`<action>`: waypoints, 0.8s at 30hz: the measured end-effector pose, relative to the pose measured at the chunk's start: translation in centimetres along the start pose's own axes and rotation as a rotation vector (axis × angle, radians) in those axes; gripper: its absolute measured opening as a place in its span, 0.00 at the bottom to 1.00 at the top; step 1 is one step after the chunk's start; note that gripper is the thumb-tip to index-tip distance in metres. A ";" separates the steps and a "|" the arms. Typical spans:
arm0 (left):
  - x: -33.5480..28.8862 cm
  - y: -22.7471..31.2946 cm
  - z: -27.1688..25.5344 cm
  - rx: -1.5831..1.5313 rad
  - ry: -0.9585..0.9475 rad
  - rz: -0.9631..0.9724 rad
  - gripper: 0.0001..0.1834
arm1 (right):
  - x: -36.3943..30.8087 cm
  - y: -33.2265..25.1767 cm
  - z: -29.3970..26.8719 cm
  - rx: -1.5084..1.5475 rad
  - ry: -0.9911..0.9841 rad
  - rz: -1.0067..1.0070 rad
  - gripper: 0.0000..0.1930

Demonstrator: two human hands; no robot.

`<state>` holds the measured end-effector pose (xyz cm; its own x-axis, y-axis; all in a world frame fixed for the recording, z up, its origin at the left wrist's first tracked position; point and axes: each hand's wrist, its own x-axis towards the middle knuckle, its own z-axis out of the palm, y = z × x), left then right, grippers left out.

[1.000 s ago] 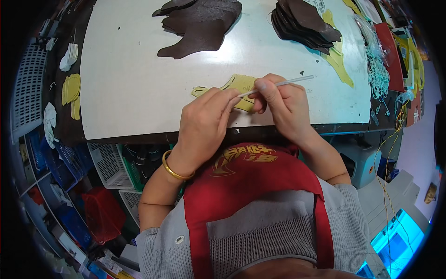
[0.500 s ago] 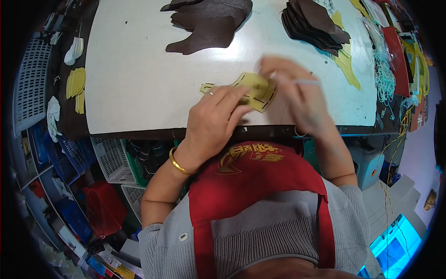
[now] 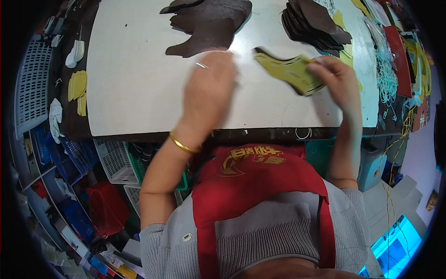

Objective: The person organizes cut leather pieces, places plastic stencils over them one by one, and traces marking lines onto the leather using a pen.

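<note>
Raised over the white tabletop, my right hand (image 3: 339,79) pinches a yellow pattern template (image 3: 288,72) by its right end, thumb on top. Dark slots and lines mark the template, and a dark edge shows along parts of its outline. My left hand (image 3: 209,86), with a gold bangle at the wrist and a ring, is smeared by motion. Its fingertips are at the near edge of a pile of dark brown leather pieces (image 3: 211,32); whether they grip a piece cannot be made out.
A second stack of brown leather pieces (image 3: 313,25) lies at the back right, beside more yellow templates (image 3: 346,56). Pale green cord (image 3: 385,79) and a red box (image 3: 398,60) line the right edge. At the left are yellow pieces (image 3: 77,86) and a grey perforated basket (image 3: 33,83).
My right hand has moved right and lifted the template off the table. My left hand has left the template and gone forward to the leather pile. A pale thin stick at my right hand no longer shows.
</note>
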<state>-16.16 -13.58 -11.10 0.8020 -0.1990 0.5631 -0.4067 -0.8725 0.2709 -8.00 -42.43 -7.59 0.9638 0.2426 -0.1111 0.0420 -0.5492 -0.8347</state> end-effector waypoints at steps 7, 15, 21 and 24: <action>-2.9 3.4 -1.5 -0.038 -0.378 -0.112 0.27 | -0.7 0.5 -0.3 0.086 0.202 -0.112 0.11; -5.0 4.5 -1.9 -0.084 -0.270 -0.038 0.26 | 0.9 2.2 -1.7 -0.157 0.290 -0.216 0.11; -6.6 4.2 -2.7 -0.171 -0.046 0.049 0.29 | -0.8 -3.0 5.0 0.111 -0.073 -0.226 0.11; -5.5 4.4 -2.3 -0.147 -0.229 -0.172 0.31 | 1.0 -2.9 8.1 -0.049 -0.188 -0.255 0.12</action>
<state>-23.34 -15.34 -11.22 0.9355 -0.1637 0.3133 -0.3016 -0.8318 0.4660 -9.34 -34.16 -9.68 0.8551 0.5185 -0.0035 0.2929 -0.4887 -0.8218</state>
